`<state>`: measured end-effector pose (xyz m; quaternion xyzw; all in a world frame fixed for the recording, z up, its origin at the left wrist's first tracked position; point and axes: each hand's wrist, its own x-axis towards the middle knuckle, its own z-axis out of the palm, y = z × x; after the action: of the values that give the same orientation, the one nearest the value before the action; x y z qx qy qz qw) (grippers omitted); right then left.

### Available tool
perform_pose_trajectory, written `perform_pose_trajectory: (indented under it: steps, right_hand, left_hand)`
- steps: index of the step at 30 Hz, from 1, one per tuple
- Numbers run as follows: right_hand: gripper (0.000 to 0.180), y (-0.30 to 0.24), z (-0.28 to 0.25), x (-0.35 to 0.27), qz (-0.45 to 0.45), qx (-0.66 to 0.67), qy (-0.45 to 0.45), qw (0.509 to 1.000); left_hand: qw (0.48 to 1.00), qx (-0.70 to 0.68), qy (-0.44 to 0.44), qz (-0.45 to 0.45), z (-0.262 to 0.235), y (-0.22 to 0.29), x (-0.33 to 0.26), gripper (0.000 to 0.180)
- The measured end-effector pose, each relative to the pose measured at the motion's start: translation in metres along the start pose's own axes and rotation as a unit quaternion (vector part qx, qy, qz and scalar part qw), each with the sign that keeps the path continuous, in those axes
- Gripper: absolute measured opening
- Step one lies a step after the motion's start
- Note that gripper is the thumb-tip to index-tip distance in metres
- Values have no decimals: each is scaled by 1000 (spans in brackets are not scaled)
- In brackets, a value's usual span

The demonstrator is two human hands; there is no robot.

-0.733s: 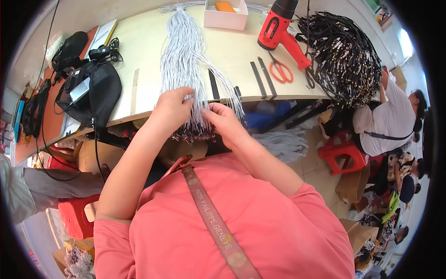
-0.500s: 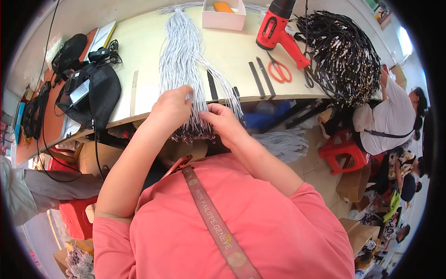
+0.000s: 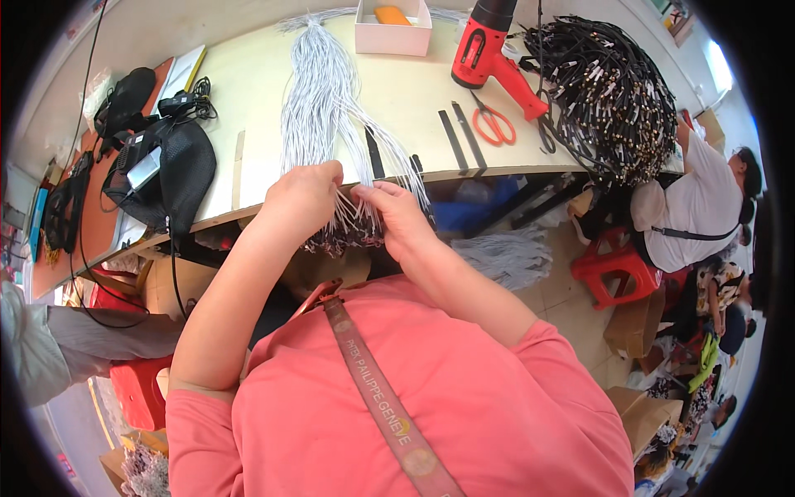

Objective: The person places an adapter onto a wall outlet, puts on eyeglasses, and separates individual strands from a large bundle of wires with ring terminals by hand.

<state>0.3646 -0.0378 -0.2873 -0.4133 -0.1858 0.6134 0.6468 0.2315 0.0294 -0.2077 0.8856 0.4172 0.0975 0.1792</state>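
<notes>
Atop the table (image 3: 248,99), pink box (image 3: 393,37) with orange block (image 3: 392,15)

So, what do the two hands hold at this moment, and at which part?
Both the left hand and the right hand grip the bundle of grey cords at its near end, at the table's front edge.

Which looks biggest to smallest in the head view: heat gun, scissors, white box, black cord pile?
1. Black cord pile
2. Heat gun and white box, too alike to rank
3. Scissors
</notes>
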Motion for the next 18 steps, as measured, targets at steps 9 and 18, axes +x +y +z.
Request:
perform_pose_trajectory:
  steps: [9,18]
  right_hand:
    - [14,-14,-5,-8,33,35,-19,999]
    - [11,-12,-5,-7,23,3,-24,999]
  left_hand:
    - [997,69,12,-11,1,2,-4,15]
    - [990,-16,143,-14,-6,-17,47,27]
